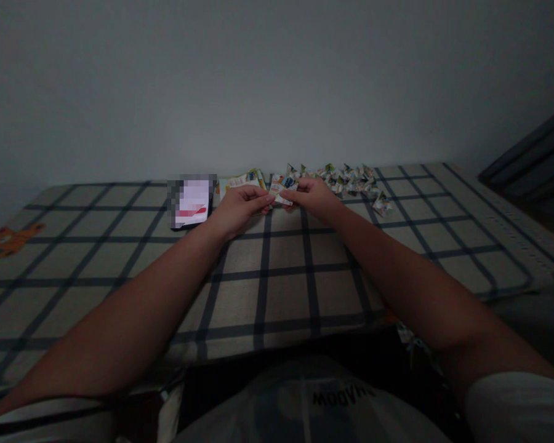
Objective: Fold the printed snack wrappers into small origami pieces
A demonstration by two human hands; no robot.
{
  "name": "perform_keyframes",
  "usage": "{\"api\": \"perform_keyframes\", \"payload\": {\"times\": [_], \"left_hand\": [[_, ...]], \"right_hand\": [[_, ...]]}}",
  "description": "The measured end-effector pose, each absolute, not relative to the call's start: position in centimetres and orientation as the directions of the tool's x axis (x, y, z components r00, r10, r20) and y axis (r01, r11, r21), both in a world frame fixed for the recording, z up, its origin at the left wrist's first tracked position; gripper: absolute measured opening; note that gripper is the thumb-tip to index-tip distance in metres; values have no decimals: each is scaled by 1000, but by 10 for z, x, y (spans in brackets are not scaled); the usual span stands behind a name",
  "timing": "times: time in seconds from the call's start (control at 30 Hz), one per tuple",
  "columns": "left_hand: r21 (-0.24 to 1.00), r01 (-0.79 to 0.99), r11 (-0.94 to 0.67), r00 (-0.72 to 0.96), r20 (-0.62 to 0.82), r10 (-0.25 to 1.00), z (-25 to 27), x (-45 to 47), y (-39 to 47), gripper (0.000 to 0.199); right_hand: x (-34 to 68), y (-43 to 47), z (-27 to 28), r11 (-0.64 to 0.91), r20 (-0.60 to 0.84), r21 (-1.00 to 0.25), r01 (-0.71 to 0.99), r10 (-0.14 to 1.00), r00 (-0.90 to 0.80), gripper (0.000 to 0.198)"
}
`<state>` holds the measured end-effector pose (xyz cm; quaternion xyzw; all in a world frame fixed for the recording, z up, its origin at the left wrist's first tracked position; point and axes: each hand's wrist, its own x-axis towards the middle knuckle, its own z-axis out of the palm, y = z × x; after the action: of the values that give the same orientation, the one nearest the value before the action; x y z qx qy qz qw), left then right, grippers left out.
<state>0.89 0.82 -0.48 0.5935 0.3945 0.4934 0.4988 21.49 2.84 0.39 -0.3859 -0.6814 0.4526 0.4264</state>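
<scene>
White paper [281, 184], perhaps a packet: left hand [242, 207] and right hand [314, 195] both pinch it.

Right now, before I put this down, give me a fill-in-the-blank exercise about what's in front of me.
1. The lit screen lies nearer the ____ hand than the right hand.
2. The folded pieces lie nearer the ____ hand than the left hand.
3. The printed piece is held in ____ hands, not just one.

Missing words: left; right; both.
</scene>
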Motion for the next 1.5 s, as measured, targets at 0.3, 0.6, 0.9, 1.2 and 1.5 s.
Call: {"api": "perform_keyframes", "payload": {"times": [0.3, 0.6, 0.9, 1.2, 1.5], "left_hand": [[991, -68, -118, 237, 131, 963, -1, 9, 6, 25], [977, 61, -205, 260, 182, 948, 0, 15, -2, 30], [917, 174, -360, 191, 327, 926, 3, 12, 0, 42], [898, 235, -371, 158, 342, 926, 4, 13, -3, 42], [936, 69, -346, 160, 332, 929, -4, 9, 4, 37]], "right_hand": [[218, 34, -2, 394, 289, -905, 160, 846, -449, 33], [219, 31, 1, 495, 344, -839, 227, 805, -484, 25], [213, 25, 2, 470, 313, -864, 180, 781, -541, 31], [214, 26, 0, 480, 305, -853, 206, 778, -549, 33], [212, 23, 1, 468, 291, -866, 175, 758, -584, 33]]}}
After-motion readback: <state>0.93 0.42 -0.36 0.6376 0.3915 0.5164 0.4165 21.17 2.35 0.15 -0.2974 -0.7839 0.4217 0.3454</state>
